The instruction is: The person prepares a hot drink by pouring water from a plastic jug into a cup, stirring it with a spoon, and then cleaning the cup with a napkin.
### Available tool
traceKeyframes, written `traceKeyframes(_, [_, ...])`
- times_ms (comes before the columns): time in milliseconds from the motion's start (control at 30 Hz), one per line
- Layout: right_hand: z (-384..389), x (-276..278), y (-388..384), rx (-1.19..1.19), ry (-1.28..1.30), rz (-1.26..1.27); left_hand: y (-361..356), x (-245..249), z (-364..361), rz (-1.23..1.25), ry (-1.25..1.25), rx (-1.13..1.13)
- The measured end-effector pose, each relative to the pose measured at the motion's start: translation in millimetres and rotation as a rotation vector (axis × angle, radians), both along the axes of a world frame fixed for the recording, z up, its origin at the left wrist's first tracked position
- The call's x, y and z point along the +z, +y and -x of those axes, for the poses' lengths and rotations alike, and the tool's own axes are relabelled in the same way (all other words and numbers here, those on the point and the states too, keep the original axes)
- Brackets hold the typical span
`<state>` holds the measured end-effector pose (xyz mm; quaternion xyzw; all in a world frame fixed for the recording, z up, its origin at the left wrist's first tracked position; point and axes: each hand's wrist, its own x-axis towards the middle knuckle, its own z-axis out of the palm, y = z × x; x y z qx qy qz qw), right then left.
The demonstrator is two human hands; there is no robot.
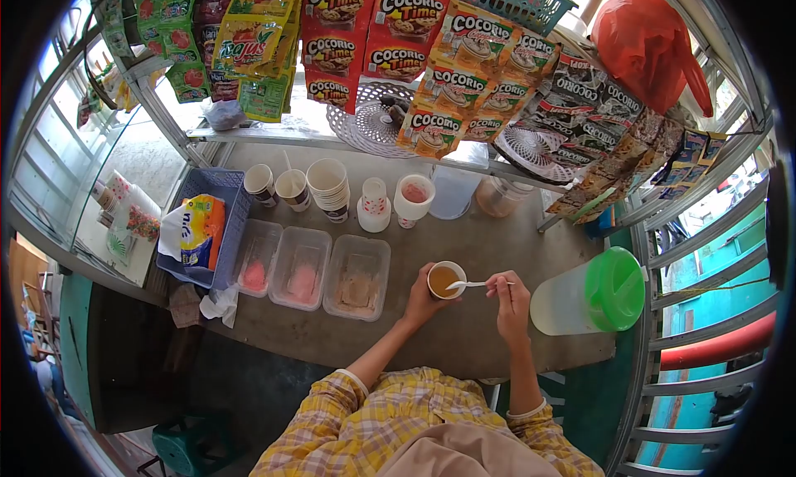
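Observation:
My left hand (424, 301) is wrapped round a paper cup (434, 287) that holds an amber-brown liquid. In my right hand (508, 296) is a white plastic spoon (474, 284), pinched near the end of its handle. The spoon's bowl reaches into the cup at the liquid. Left of the cup stands a clear tub with brown powder (356, 289). Beside that are a tub with pink powder (302, 283) and a smaller tub with pink powder (254, 274). To the right of my right hand stands a clear pitcher with a green lid (618, 290).
Behind the tubs stand stacked paper cups (328, 187) and a cup with pink contents (413, 197). A blue basket (230, 203) holds a tissue pack (201, 228). Drink sachets (336, 41) hang from the rack above. A brownish jar (500, 197) stands at the back right.

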<state>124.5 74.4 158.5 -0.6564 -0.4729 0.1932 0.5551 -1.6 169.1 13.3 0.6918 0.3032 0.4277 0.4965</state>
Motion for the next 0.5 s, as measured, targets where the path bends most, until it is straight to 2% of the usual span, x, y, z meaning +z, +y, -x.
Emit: traceKeyframes(500, [7.1, 6.4, 4.4, 0.027, -0.078, 0.059, 0.5, -3.6, -0.5, -0.004, 0.018, 0.008])
